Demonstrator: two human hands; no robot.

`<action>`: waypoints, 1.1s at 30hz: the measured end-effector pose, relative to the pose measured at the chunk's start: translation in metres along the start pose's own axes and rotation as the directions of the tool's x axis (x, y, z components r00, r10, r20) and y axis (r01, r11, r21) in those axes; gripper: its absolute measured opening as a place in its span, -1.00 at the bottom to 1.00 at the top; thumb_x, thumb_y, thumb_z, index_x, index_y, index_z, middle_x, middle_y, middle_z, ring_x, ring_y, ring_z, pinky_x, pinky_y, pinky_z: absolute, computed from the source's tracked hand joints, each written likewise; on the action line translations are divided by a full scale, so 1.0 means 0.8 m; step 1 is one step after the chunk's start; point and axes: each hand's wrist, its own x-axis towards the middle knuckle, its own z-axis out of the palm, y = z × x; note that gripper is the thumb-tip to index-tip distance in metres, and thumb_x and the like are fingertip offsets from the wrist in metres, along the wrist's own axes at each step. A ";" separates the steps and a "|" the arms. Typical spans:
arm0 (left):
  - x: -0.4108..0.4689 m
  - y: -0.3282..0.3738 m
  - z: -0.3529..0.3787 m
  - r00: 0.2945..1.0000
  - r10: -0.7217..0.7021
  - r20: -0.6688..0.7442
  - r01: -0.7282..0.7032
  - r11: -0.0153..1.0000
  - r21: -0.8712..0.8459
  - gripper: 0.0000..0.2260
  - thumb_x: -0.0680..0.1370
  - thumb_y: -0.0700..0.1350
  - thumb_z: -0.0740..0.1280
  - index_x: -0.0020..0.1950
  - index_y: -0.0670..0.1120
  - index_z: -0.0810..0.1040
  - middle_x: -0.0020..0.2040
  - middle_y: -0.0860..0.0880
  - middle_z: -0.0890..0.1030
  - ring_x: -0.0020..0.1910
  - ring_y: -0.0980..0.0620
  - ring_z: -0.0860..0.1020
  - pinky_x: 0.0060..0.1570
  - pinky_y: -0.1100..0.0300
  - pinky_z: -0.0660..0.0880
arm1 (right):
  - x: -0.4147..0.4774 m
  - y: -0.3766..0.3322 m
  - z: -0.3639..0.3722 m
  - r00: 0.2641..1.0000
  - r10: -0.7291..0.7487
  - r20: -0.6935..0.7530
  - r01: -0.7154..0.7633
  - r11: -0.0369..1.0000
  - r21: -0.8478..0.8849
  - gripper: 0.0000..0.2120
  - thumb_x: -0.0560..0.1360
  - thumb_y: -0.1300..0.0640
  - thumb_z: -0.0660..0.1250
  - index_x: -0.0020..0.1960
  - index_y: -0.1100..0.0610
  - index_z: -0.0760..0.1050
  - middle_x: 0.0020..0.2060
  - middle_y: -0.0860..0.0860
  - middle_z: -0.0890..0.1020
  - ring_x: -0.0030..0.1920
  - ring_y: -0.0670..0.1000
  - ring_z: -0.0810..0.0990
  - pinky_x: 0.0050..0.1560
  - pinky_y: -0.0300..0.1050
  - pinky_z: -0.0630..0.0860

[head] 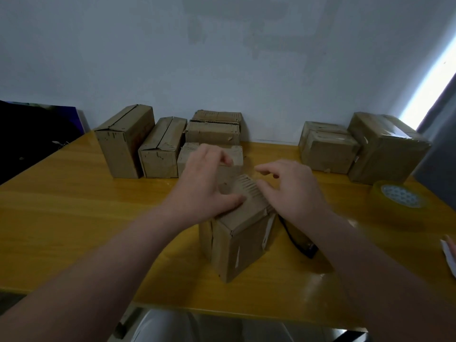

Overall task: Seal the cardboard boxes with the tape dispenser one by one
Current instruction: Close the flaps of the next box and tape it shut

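No readable text — boxes (237, 238) too blurred

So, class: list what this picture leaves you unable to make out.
- Head view, near box top: covered by the left hand and right hand.
- Head view, black object behind it: mostly hidden by that box and the right forearm; unidentifiable.
- Head view, white item: cut off by the right edge.

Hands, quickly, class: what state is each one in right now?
Left hand: open, thumb pressing on top of the box.
Right hand: open, fingers spread, touching the same box's top.
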 end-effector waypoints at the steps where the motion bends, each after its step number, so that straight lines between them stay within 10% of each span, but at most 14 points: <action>1: 0.004 -0.004 -0.002 0.995 -0.061 0.073 0.064 0.997 -0.035 -0.44 0.35 0.12 0.47 0.25 0.08 0.30 0.21 0.11 0.30 0.19 0.16 0.25 0.16 0.30 0.28 | 0.000 0.000 0.000 1.000 0.014 -0.005 -0.014 1.000 0.015 -0.67 0.55 0.05 0.29 0.31 -0.03 0.48 0.18 -0.10 0.57 0.17 -0.07 0.49 0.17 -0.16 0.42; 8: 0.010 -0.014 -0.004 0.883 -0.051 0.467 0.152 0.971 -0.182 -0.33 0.48 0.25 0.28 0.52 0.11 0.16 0.46 0.11 0.25 0.26 0.19 0.29 0.27 0.21 0.30 | -0.001 -0.002 0.003 0.996 0.068 -0.052 -0.063 0.993 0.101 -0.70 0.54 0.14 0.32 0.26 0.02 0.53 0.12 -0.07 0.60 0.03 -0.11 0.53 0.08 -0.24 0.44; 14: 0.008 -0.010 -0.004 0.899 0.030 0.437 -0.017 0.999 -0.032 -0.48 0.59 0.12 0.17 0.53 0.09 0.13 0.49 0.11 0.25 0.35 0.23 0.21 0.24 0.31 0.12 | -0.001 0.000 0.009 0.991 0.097 -0.095 -0.079 0.981 0.178 -0.71 0.52 0.22 0.33 0.22 0.04 0.56 0.10 -0.06 0.62 0.05 -0.09 0.58 0.13 -0.10 0.55; 20: 0.007 -0.018 0.001 0.899 0.052 0.435 -0.092 0.993 0.071 -0.52 0.59 0.19 0.07 0.51 0.19 0.11 0.52 0.20 0.12 0.50 0.14 0.04 0.46 0.15 -0.03 | -0.001 0.004 0.010 0.980 0.178 -0.085 -0.146 0.946 0.288 -0.79 0.49 0.22 0.37 0.07 -0.01 0.56 -0.11 -0.16 0.59 -0.15 -0.18 0.57 -0.26 -0.47 0.37; 27: 0.003 -0.023 0.004 0.910 0.049 0.412 -0.105 0.988 0.114 -0.49 0.53 0.33 -0.04 0.47 0.29 0.16 0.54 0.17 0.09 0.51 0.11 0.00 0.46 -0.12 0.09 | 0.003 0.001 -0.001 0.935 0.354 0.014 -0.294 0.753 0.589 -0.81 0.49 0.09 0.38 0.07 -0.01 0.45 -0.15 -0.07 0.64 -0.21 -0.06 0.64 -0.21 -0.15 0.58; 33: -0.011 -0.017 0.010 0.968 0.233 0.088 -0.240 0.968 0.072 -0.55 0.50 0.23 0.09 0.21 0.09 0.59 0.12 0.12 0.54 0.18 0.14 0.36 0.17 0.10 0.39 | 0.019 -0.008 -0.009 0.954 0.277 0.113 -0.298 0.913 0.279 -0.64 0.50 -0.13 0.32 0.01 0.16 0.62 -0.16 -0.03 0.64 -0.06 0.01 0.61 -0.03 -0.07 0.55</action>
